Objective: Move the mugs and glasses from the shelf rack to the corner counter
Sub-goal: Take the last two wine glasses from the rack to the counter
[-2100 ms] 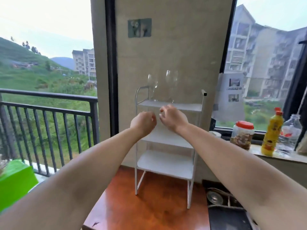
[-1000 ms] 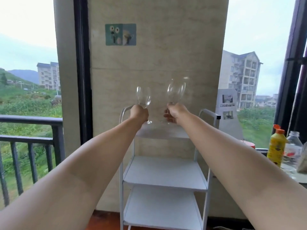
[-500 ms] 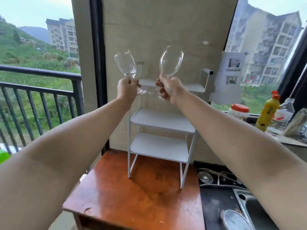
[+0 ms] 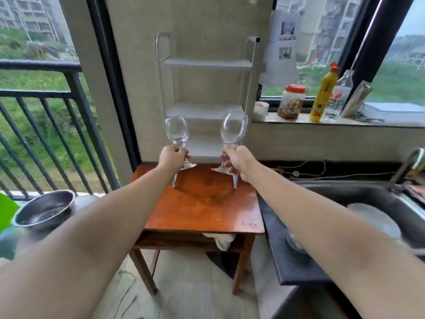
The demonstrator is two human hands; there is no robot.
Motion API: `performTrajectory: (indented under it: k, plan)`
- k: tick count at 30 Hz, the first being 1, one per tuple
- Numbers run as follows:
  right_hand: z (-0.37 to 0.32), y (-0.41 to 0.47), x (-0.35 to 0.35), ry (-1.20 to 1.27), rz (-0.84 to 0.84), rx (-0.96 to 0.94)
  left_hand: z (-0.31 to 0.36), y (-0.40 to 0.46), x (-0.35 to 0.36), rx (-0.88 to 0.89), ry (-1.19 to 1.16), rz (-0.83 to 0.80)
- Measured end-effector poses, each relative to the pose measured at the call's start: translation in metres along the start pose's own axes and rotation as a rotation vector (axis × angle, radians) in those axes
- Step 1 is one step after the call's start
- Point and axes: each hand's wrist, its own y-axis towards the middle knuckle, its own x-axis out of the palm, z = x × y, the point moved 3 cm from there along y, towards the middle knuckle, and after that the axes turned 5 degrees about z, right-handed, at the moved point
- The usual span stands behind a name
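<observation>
Since half a second ago both glasses have come down and toward the person, from level with the rack's top shelf to level with its lowest shelf, and both now stand close to upright. The left hand [image 4: 171,155] is closed around the stem of the left wine glass [image 4: 176,131]; the right hand [image 4: 236,161] is closed around the stem of the right wine glass [image 4: 233,128]. Both feet hang just above the wooden tabletop [image 4: 202,210], and neither is set down. The white shelf rack [image 4: 207,63] at the far edge of that tabletop shows three bare shelves.

The likeliest slip is a knock: the glasses are near each other and close in front of the rack's legs, so a quick swing could clink the bowls together or catch a foot on the frame. Held only by thin stems, either glass could tip if the grip loosens during the carry.

The tabletop is glossy orange-brown wood, clear in front of the rack. To its right a dark counter holds a sink [image 4: 368,203] with a plate in it; on the far window sill stand a red-lidded jar [image 4: 291,102] and a yellow bottle [image 4: 323,95]. A metal bowl [image 4: 46,209] sits near left, beside a railed balcony window.
</observation>
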Motion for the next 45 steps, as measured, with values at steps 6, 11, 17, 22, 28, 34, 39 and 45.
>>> performTrajectory:
  k: [6, 11, 17, 22, 28, 34, 39, 45]
  plan:
    - [0.097, -0.073, -0.055, 0.004, 0.167, 0.211, -0.046, -0.089, 0.043, -0.115, -0.013, -0.266]
    - [0.154, -0.141, -0.111, 0.144, 0.329, 0.359, -0.071, -0.154, 0.1, -0.135, 0.068, -0.445]
    - [0.201, -0.216, -0.195, 0.131, 0.517, 0.444, -0.07, -0.242, 0.181, -0.104, 0.138, -0.693]
    - [0.245, -0.29, -0.279, 0.241, 0.704, 0.519, -0.044, -0.325, 0.254, -0.064, 0.235, -0.913]
    - [0.291, -0.409, -0.401, 0.32, 0.934, 0.562, 0.002, -0.478, 0.352, -0.003, 0.212, -1.138]
    - [0.33, -0.52, -0.513, 0.269, 1.089, 0.613, 0.031, -0.632, 0.426, 0.072, 0.263, -1.335]
    - [0.351, -0.6, -0.591, 0.296, 1.248, 0.639, 0.06, -0.735, 0.477, 0.152, 0.311, -1.475]
    - [0.376, -0.642, -0.664, 0.367, 1.352, 0.665, 0.087, -0.809, 0.542, 0.259, 0.34, -1.568]
